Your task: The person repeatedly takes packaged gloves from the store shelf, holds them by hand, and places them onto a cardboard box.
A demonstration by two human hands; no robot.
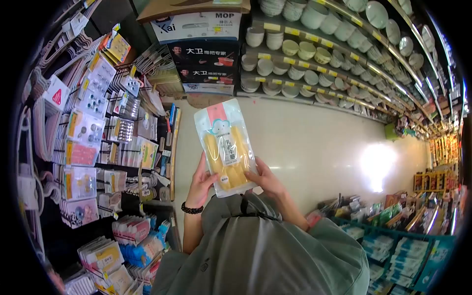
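A clear plastic packet of what look like yellow rubber gloves (231, 157) is held up in front of my chest, its printed face toward me. It has a pink strip and a blue cloud-shaped print near the top. My left hand (200, 182) grips its lower left edge, thumb on the front. On the lower right edge, my right hand (268, 179) pinches it the same way. The fingers behind the packet are hidden. A dark bead bracelet (191, 209) circles my left wrist.
Hanging racks of hooks and hangers (86, 132) line my left side. Mop boxes (204, 61) are stacked ahead. Shelves of bowls (307, 51) curve along the far right. Bins of packaged goods (408, 255) stand low at the right. Pale floor (314, 142) lies between.
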